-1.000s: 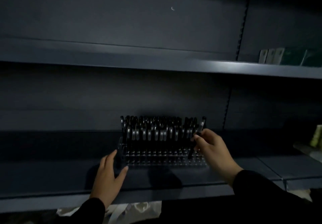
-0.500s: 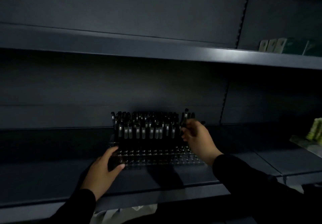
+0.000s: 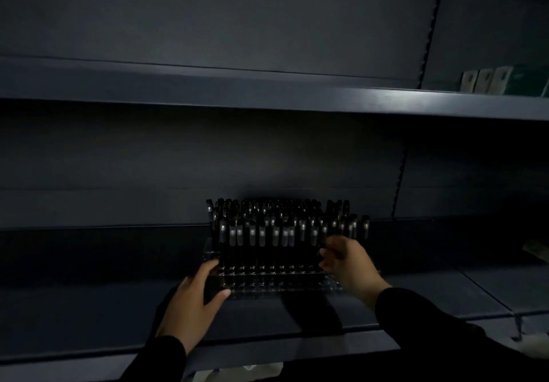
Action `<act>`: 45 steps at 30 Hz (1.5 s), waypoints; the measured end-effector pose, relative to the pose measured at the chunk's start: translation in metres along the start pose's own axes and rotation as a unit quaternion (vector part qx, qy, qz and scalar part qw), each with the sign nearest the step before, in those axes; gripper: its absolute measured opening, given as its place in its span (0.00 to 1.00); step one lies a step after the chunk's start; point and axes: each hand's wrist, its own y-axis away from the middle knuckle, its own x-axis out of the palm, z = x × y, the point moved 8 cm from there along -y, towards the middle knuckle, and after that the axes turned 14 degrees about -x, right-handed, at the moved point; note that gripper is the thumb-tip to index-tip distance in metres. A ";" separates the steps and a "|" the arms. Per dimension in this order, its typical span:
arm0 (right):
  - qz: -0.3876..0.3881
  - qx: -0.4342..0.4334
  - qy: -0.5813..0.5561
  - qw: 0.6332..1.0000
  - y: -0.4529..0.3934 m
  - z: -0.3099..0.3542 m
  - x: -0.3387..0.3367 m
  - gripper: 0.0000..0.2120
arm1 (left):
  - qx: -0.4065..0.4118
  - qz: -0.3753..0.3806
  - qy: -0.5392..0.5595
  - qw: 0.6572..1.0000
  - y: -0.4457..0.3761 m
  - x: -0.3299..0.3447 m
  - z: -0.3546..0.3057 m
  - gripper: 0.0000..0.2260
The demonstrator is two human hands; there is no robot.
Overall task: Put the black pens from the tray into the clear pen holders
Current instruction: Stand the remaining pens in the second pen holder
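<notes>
Hands (image 3: 350, 266) flank pen holder (image 3: 282, 285) near shelf edge (image 3: 267, 358).

The right hand (image 3: 347, 260) now sits lower at the holder's (image 3: 267, 285) right end, no longer raised among the pen (image 3: 285, 230) tops; its grip is unclear.

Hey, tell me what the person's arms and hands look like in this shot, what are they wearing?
Both arms are covered by long, dark, apparently black sleeves that end at the wrists. The left hand and the right hand are bare: no gloves show, and no rings, watch or bracelet can be made out. The light is dim, so fine detail on the sleeves cannot be told.
</notes>
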 end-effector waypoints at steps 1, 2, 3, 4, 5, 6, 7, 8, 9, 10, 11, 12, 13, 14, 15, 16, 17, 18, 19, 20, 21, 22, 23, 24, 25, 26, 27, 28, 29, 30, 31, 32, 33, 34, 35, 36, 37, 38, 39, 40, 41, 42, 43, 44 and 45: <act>0.002 -0.003 -0.016 1.000 0.000 -0.002 0.001 0.06 | 0.003 -0.003 0.000 1.000 0.000 -0.001 0.000 0.26; 0.008 -0.001 -0.031 0.999 0.001 -0.001 0.004 0.09 | 0.008 -0.006 0.000 1.000 0.001 -0.002 -0.001 0.25; 0.009 0.000 -0.025 1.000 0.000 -0.001 0.006 0.10 | 0.011 -0.009 -0.001 1.000 0.001 -0.002 -0.001 0.25; 0.004 0.003 -0.017 1.000 0.000 -0.002 0.005 0.09 | 0.010 -0.010 -0.004 1.000 0.002 -0.002 -0.002 0.26; -0.005 0.004 -0.005 1.000 0.000 -0.004 0.004 0.06 | 0.008 -0.011 -0.007 1.000 0.003 -0.002 -0.003 0.27; -0.012 0.000 0.011 1.000 0.001 -0.003 0.002 0.03 | 0.003 -0.014 -0.009 1.000 0.004 -0.002 -0.003 0.28; -0.022 -0.002 0.020 1.000 0.001 -0.003 0.000 0.02 | -0.002 -0.022 -0.007 1.000 0.004 -0.003 -0.003 0.29; -0.027 -0.003 0.025 0.999 0.003 -0.002 -0.002 0.04 | -0.007 -0.034 -0.003 0.999 0.006 -0.005 -0.003 0.31; -0.032 0.003 0.016 0.999 0.005 -0.004 -0.003 0.06 | -0.010 -0.051 0.006 0.999 0.009 -0.009 -0.002 0.32; -0.035 0.013 0.002 0.999 0.008 -0.003 -0.005 0.08 | -0.012 -0.070 0.017 0.997 0.015 -0.012 -0.001 0.32; -0.040 0.023 -0.009 0.999 0.011 -0.004 -0.007 0.11 | -0.018 -0.083 0.027 0.996 0.021 -0.014 0.002 0.32; -0.041 0.032 -0.015 0.999 0.016 -0.002 -0.009 0.12 | -0.025 -0.084 0.036 0.995 0.029 -0.014 0.004 0.33; -0.043 0.037 -0.016 0.998 0.022 0.000 -0.011 0.12 | -0.032 -0.079 0.046 0.995 0.038 -0.013 0.007 0.33; -0.046 0.035 -0.018 0.998 0.030 0.004 -0.012 0.11 | -0.030 -0.075 0.049 0.996 0.046 -0.012 0.009 0.34; -0.052 0.023 -0.017 0.998 0.038 0.007 -0.013 0.09 | -0.016 -0.076 0.040 0.996 0.054 -0.011 0.011 0.34; -0.054 0.004 -0.016 0.998 0.050 0.011 -0.012 0.07 | 0.003 -0.079 0.023 0.997 0.062 -0.009 0.014 0.35; -0.052 -0.022 -0.010 0.998 0.061 0.012 -0.010 0.06 | 0.024 -0.082 0.003 0.996 0.070 -0.005 0.017 0.36; -0.047 -0.045 0.000 0.998 0.075 0.013 -0.006 0.05 | 0.041 -0.080 -0.011 0.996 0.081 0.000 0.022 0.37; -0.042 -0.063 0.014 0.997 0.089 0.011 -0.002 0.05 | 0.053 -0.076 -0.017 0.996 0.093 0.005 0.028 0.37; -0.035 -0.077 0.024 0.996 0.104 0.007 0.003 0.05 | 0.071 -0.081 -0.026 0.994 0.106 0.010 0.034 0.37; -0.032 -0.086 0.027 0.995 0.119 -0.001 0.009 0.06 | 0.092 -0.090 -0.038 0.991 0.120 0.016 0.043 0.37; -0.027 -0.083 0.024 0.996 0.134 -0.013 0.016 0.08 | 0.104 -0.095 -0.052 0.989 0.135 0.024 0.054 0.39; -0.017 -0.077 0.021 0.997 0.150 -0.026 0.025 0.11 | 0.100 -0.087 -0.063 0.989 0.150 0.036 0.069 0.41; 0.004 -0.062 0.018 0.998 0.167 -0.040 0.036 0.12 | 0.080 -0.071 -0.078 0.991 0.164 0.050 0.088 0.42; 0.029 -0.040 0.019 0.999 0.184 -0.057 0.049 0.14 | 0.049 -0.046 -0.100 0.993 0.176 0.064 0.107 0.42; 0.054 -0.025 0.017 0.998 0.200 -0.072 0.063 0.14 | 0.007 -0.018 -0.126 0.992 0.187 0.079 0.126 0.42; 0.081 0.000 0.028 0.996 0.215 -0.090 0.075 0.14 | -0.043 0.005 -0.147 0.988 0.196 0.091 0.146 0.42; 0.113 0.021 0.034 0.993 0.231 -0.105 0.088 0.13 | -0.096 0.023 -0.157 0.983 0.203 0.101 0.165 0.43; 0.144 0.047 0.045 0.987 0.245 -0.121 0.100 0.13 | -0.151 0.042 -0.156 0.975 0.209 0.109 0.184 0.43; 0.173 0.082 0.035 0.981 0.259 -0.134 0.112 0.12 | -0.206 0.063 -0.156 0.964 0.212 0.115 0.199 0.43; 0.204 0.110 0.038 0.972 0.272 -0.150 0.123 0.13 | -0.257 0.091 -0.146 0.951 0.214 0.120 0.213 0.43; 0.235 0.121 0.043 0.963 0.285 -0.162 0.135 0.15 | -0.300 0.111 -0.116 0.940 0.216 0.125 0.224 0.42; 0.266 0.123 0.061 0.954 0.298 -0.174 0.146 0.17 | -0.330 0.117 -0.079 0.933 0.218 0.129 0.233 0.41; 0.302 0.127 0.081 0.941 0.310 -0.185 0.156 0.17 | -0.352 0.118 -0.043 0.927 0.218 0.132 0.240 0.40; 0.336 0.132 0.093 0.928 0.322 -0.193 0.166 0.13 | -0.364 0.120 -0.016 0.924 0.217 0.137 0.247 0.40; 0.375 0.086 0.127 0.914 0.332 -0.198 0.178 0.08 | -0.364 0.127 0.007 0.923 0.217 0.143 0.251 0.38; 0.385 0.089 0.130 0.909 0.341 -0.211 0.188 0.04 | -0.360 0.131 0.025 0.923 0.217 0.148 0.254 0.36; 0.411 0.077 0.115 0.901 0.349 -0.222 0.200 0.03 | -0.360 0.130 0.038 0.923 0.217 0.153 0.257 0.33; 0.439 0.060 0.107 0.890 0.356 -0.228 0.208 0.04 | -0.367 0.127 0.048 0.920 0.220 0.157 0.259 0.32; 0.453 0.055 0.107 0.883 0.357 -0.233 0.212 0.06 | -0.372 0.121 0.056 0.918 0.222 0.159 0.259 0.30; 0.468 0.041 0.116 0.875 0.356 -0.235 0.213 0.06 | -0.373 0.116 0.061 0.918 0.223 0.160 0.260 0.30; 0.477 0.031 0.122 0.870 0.357 -0.236 0.217 0.07 | -0.376 0.114 0.058 0.918 0.223 0.160 0.260 0.30; 0.477 0.011 0.130 0.869 0.352 -0.234 0.220 0.09 | -0.380 0.113 0.059 0.916 0.223 0.161 0.261 0.29; 0.475 0.002 0.136 0.870 0.349 -0.232 0.223 0.12 | -0.383 0.111 0.063 0.915 0.223 0.161 0.262 0.29; 0.478 -0.005 0.139 0.867 0.347 -0.230 0.225 0.14 | -0.387 0.111 0.066 0.913 0.223 0.162 0.264 0.29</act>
